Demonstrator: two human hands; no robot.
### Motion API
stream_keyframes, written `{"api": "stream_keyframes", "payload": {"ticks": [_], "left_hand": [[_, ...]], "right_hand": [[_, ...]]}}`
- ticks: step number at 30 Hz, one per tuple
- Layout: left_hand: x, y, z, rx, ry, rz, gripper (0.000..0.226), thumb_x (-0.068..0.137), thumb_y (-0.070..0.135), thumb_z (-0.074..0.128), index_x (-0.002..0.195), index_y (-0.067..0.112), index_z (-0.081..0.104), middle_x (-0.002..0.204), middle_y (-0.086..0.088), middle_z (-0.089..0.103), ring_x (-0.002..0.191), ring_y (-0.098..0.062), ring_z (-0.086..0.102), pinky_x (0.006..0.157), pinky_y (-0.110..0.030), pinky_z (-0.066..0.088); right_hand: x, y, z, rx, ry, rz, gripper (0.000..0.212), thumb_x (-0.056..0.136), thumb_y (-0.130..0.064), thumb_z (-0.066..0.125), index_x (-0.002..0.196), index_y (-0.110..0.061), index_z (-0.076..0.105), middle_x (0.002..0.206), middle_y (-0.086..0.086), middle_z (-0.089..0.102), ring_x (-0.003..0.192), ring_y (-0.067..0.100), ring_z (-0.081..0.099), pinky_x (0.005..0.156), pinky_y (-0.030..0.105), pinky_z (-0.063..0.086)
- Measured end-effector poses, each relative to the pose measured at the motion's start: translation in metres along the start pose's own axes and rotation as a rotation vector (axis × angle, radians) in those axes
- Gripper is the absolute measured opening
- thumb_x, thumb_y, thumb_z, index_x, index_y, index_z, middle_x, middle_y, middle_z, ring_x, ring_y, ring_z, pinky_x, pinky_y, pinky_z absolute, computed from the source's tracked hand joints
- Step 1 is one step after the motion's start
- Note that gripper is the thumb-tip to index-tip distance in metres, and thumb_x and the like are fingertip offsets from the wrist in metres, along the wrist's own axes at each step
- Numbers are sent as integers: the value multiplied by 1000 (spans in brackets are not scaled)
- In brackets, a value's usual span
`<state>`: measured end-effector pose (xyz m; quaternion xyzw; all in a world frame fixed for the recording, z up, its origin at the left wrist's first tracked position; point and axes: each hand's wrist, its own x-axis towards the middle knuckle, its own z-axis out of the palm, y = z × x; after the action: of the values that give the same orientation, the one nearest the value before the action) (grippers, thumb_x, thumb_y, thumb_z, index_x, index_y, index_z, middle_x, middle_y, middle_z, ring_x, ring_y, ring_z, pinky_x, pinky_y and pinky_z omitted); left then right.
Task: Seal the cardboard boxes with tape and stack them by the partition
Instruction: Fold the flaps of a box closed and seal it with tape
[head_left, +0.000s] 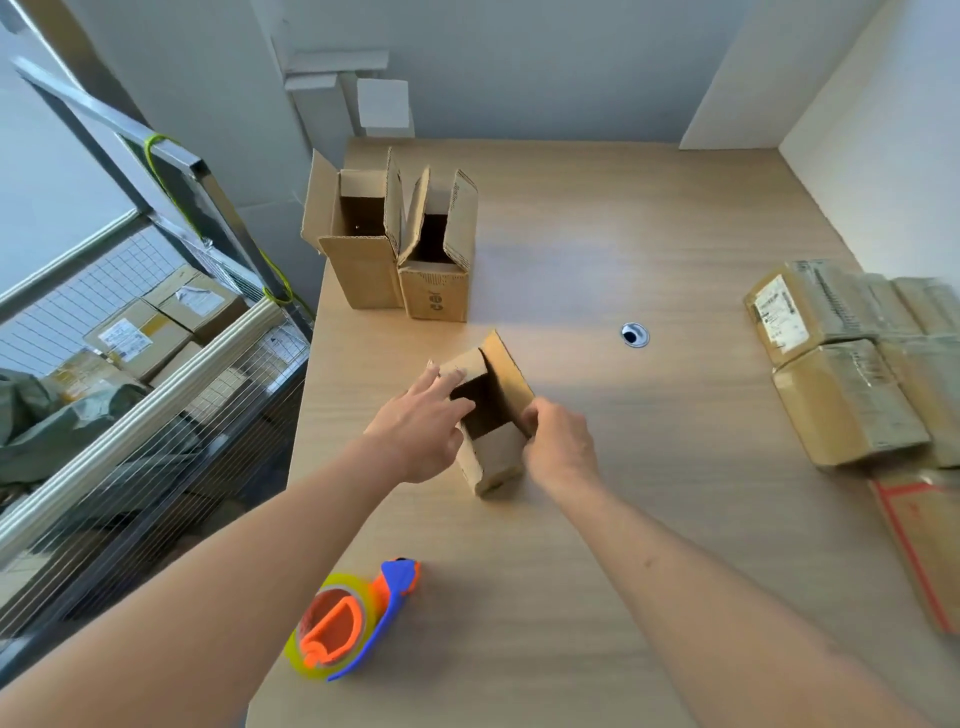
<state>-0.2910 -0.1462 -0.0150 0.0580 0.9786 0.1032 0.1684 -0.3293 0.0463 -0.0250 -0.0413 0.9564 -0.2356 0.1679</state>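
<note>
Wooden counter (597, 260) seen from above, with clock directions taken from its centre. At 3 o'clock, against the white partition (878, 145), lies a stack of taped boxes (841, 374); these appear sealed and placed, so part of the task looks done. At 11 o'clock stand two open cardboard boxes (395, 244), side by side and touching, flaps upright, not yet sealed. Near the centre, the small cardboard box (488, 457) in hand rests on the counter with its flaps partly open. The left hand (421, 415) lays straight fingers on the left flap; the right hand (561, 441) curls its fingers round the right flap and wall. The step in hand appears to be closing the flaps. At 7 o'clock, the tape dispenser (353, 618) lies untouched, apart from both hands. Judged remaining: tape this box, then seal and stack the other two.
</note>
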Motion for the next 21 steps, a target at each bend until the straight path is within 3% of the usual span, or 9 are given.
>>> {"api": "stream_keyframes", "payload": {"ticks": [5,7,10,13,16,21], "left_hand": [[-44,-7,20,102,-23,7,37,98,28,55,135,28,60,163,-4,23,156,-33,11,124,-46,22],[-62,-12,28,74,9,10,29,97,29,59,125,31,65,154,-2,36,149,-28,26,120,-43,28],[-81,-17,36,-38,12,-6,22,98,28,61,118,32,66,142,3,46,132,-20,44,108,-37,40],[-94,-18,41,-143,1,-19,23,98,24,63,119,32,68,142,4,45,126,-21,49,103,-40,46],[-101,-16,46,-183,21,-30,27,96,20,66,119,34,71,150,0,33,128,-25,49,99,-42,52],[-97,-15,47,-177,27,-81,32,99,27,59,128,39,64,157,-6,22,131,-32,46,104,-42,48]], "right_hand": [[-48,3,15,-1,42,5,36,85,9,64,104,-22,65,103,-1,62,87,16,54,72,23,43],[-60,5,23,19,68,-5,35,86,8,60,101,-23,63,101,-2,58,92,19,58,72,24,41],[-66,3,32,108,94,-1,22,93,-14,68,111,-25,60,110,-4,52,102,18,57,78,23,41],[-63,-2,41,114,90,-35,46,85,-34,81,121,-27,55,126,-5,47,111,16,52,85,26,50],[-56,-9,44,79,61,-64,65,73,-35,91,123,-28,51,145,-4,37,120,21,51,96,35,54],[-40,-10,46,108,22,-121,58,75,-19,89,118,-28,52,159,0,27,140,24,42,102,34,46]]}}
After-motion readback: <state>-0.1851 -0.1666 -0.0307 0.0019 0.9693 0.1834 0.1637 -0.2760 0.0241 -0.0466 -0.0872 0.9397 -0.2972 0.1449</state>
